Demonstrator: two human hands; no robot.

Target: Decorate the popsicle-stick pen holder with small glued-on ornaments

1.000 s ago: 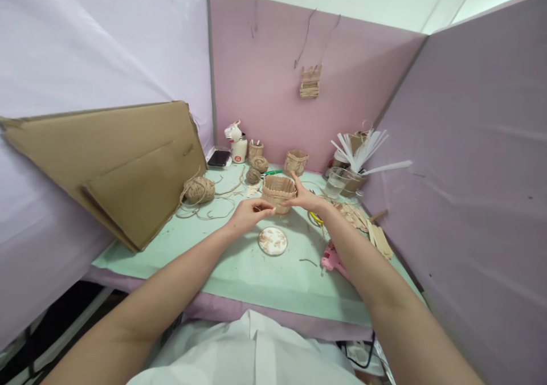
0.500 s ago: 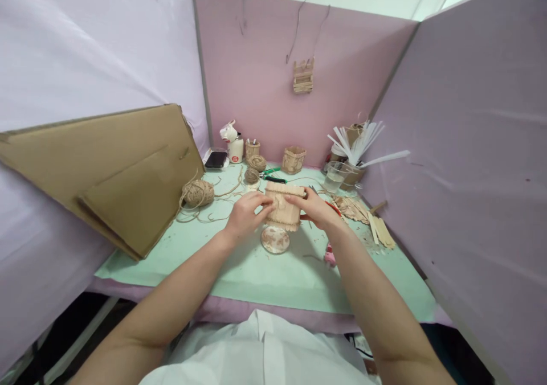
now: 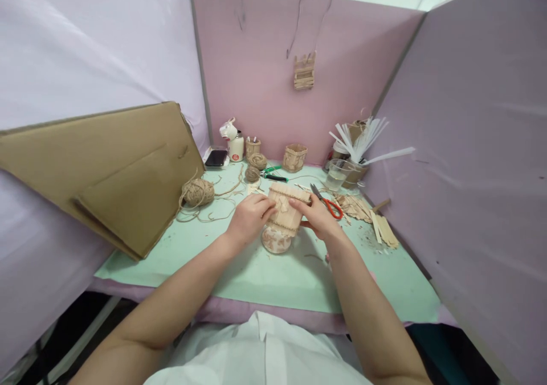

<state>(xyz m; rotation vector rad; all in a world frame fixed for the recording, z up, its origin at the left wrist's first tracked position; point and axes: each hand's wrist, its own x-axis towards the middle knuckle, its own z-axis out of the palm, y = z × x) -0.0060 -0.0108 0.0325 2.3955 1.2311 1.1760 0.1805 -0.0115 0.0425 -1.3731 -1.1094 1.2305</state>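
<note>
A small pot made of pale wooden craft sticks (image 3: 287, 217), trimmed with twine around both ends, is held tilted above the table. A small raised decoration sits on its front. My right hand (image 3: 318, 214) grips its right side, thumb across the front and the other fingers behind, partly hidden. At the left side, the fingers of my left hand (image 3: 252, 214) are drawn together against the pot's front; whether a small piece is between them cannot be made out. Just under the pot is a round, whitish-stained dish (image 3: 276, 244), partly covered by it.
Red-handled scissors (image 3: 333, 207) lie right of my right hand, near wood scraps (image 3: 354, 208) and craft sticks (image 3: 384, 231). Twine balls (image 3: 199, 192), green-handled pliers (image 3: 276, 177) and a similar pot (image 3: 294, 158) are farther back. Cardboard (image 3: 137, 174) leans at left; a water cup (image 3: 336, 175) stands back right.
The pot has tilted and come slightly lower, now covering more of the dish. Both hands moved with it, and the scissors by my right hand have come into clearer view.
</note>
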